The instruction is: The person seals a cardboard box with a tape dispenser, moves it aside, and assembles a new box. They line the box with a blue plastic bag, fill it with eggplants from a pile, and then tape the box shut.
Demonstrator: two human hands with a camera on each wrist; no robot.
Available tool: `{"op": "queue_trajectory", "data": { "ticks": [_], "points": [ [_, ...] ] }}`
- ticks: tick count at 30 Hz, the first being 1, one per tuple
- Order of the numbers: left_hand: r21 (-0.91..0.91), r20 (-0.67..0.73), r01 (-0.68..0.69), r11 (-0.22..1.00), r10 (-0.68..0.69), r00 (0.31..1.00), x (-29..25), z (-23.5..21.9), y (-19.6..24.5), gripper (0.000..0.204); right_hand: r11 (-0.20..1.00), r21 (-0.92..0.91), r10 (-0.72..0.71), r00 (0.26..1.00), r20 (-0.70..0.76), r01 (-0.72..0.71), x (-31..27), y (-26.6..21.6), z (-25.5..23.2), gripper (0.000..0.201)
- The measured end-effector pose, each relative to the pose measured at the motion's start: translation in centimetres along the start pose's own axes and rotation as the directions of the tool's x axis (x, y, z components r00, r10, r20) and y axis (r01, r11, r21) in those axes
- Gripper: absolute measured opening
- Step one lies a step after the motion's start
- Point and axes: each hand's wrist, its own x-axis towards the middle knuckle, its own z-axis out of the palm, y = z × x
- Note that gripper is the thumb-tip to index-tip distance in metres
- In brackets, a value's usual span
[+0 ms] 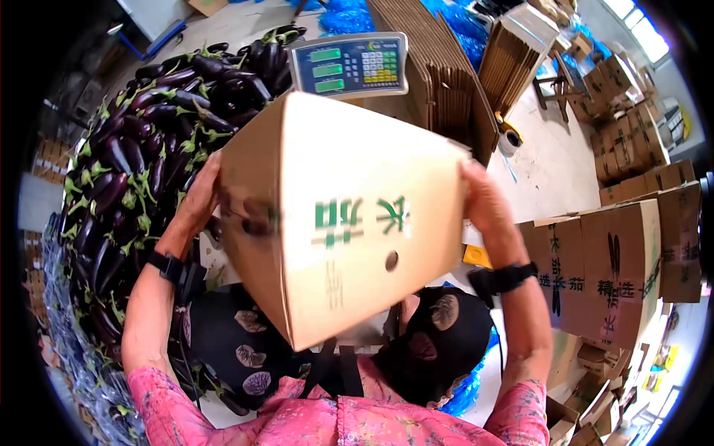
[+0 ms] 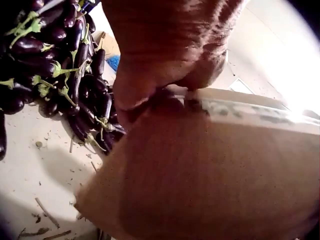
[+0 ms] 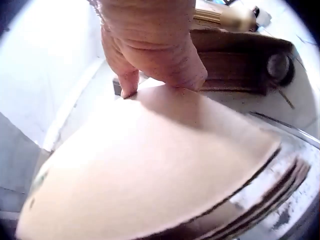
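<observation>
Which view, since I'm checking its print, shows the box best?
The head view: two sides of the box, green print and hole are visible. The left wrist view shows mostly a shadowed panel; the right wrist view, mostly a bright panel.

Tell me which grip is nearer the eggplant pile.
Left. The left grip holds the box on the side toward the eggplant pile; the right grip holds its opposite side, farther away.

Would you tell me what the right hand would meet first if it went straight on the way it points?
The carton, which the right hand holds; beyond it, perhaps the stacked flattened cardboard, though depth is unclear.
</observation>
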Motion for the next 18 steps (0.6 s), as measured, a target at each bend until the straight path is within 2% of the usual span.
{"op": "queue_trajectory", "data": {
  "ticks": [1, 2, 3, 5, 6, 7, 8, 9, 10, 11, 13, 14, 16, 18],
  "points": [
    [0.112, 0.04, 0.135, 0.984, -0.14, 0.989, 0.4, -0.6, 0.5, 0.06, 0.996, -0.036, -0.084, 0.995, 0.045, 0.086, -1.1, -2.6, 0.5, 0.034],
    [0.187, 0.066, 0.12, 0.975, -0.134, 0.989, 0.2, 0.0, 1.6, 0.06, 0.983, -0.069, -0.166, 0.982, 0.094, 0.173, -2.1, -4.8, 1.4, 0.034],
    [0.344, 0.057, 0.043, 0.938, -0.067, 0.996, 0.8, -0.4, 1.5, 0.06, 0.966, -0.151, -0.197, 0.975, 0.107, 0.211, -4.1, -7.4, 4.0, 0.032],
    [0.442, 0.079, 0.004, 0.897, -0.043, 0.996, 0.7, -0.8, 2.8, 0.06, 0.916, -0.308, -0.226, 0.965, 0.136, 0.258, -8.6, -10.6, 10.1, 0.031],
    [0.39, 0.107, 0.035, 0.92, -0.083, 0.991, -0.3, 0.2, 5.0, 0.06, 0.885, -0.382, -0.225, 0.963, 0.148, 0.266, -10.4, -10.6, 12.8, 0.032],
    [0.339, 0.142, 0.067, 0.938, -0.121, 0.983, -1.0, 0.9, 6.4, 0.06, 0.767, -0.554, -0.246, 0.946, 0.212, 0.324, -11.3, -10.1, 13.9, 0.026],
    [0.308, 0.161, 0.06, 0.949, -0.114, 0.98, -1.4, 1.0, 6.6, 0.06, 0.624, -0.715, -0.172, 0.948, 0.269, 0.317, -12.8, -9.5, 15.9, 0.014],
    [0.277, 0.181, 0.054, 0.959, -0.108, 0.978, -1.6, 1.1, 6.4, 0.06, 0.511, -0.774, -0.179, 0.927, 0.329, 0.373, -13.5, -8.0, 17.6, 0.008],
    [0.246, 0.201, 0.049, 0.968, -0.1, 0.975, -1.9, 1.1, 6.2, 0.06, 0.202, -0.742, -0.303, 0.762, 0.573, 0.639, -12.9, -5.2, 18.1, 0.014],
    [0.262, 0.255, 0.04, 0.964, -0.109, 0.961, -2.2, 1.2, 6.2, 0.062, 0.069, -0.696, -0.332, 0.674, 0.66, 0.715, -12.5, -2.1, 18.4, 0.014],
    [0.318, 0.357, 0.014, 0.948, -0.133, 0.924, -2.6, 1.0, 6.0, 0.074, 0.024, -0.778, -0.134, 0.773, 0.62, 0.628, -12.4, 2.7, 18.2, 0.017],
    [0.331, 0.397, 0.014, 0.944, -0.152, 0.905, -2.7, 1.0, 5.9, 0.079, 0.012, -0.792, -0.03, 0.792, 0.61, 0.611, -12.0, 5.2, 17.5, 0.019],
    [0.353, 0.412, 0.017, 0.935, -0.172, 0.895, -3.5, 1.4, 6.1, 0.081, -0.032, -0.817, 0.321, 0.78, 0.537, 0.576, -13.5, 6.5, 19.0, 0.022],
    [0.367, 0.423, 0.037, 0.929, -0.203, 0.883, -4.0, 1.8, 5.3, 0.086, -0.057, -0.774, 0.25, 0.759, 0.6, 0.631, -14.0, 5.7, 19.5, 0.023]
  ]
}}
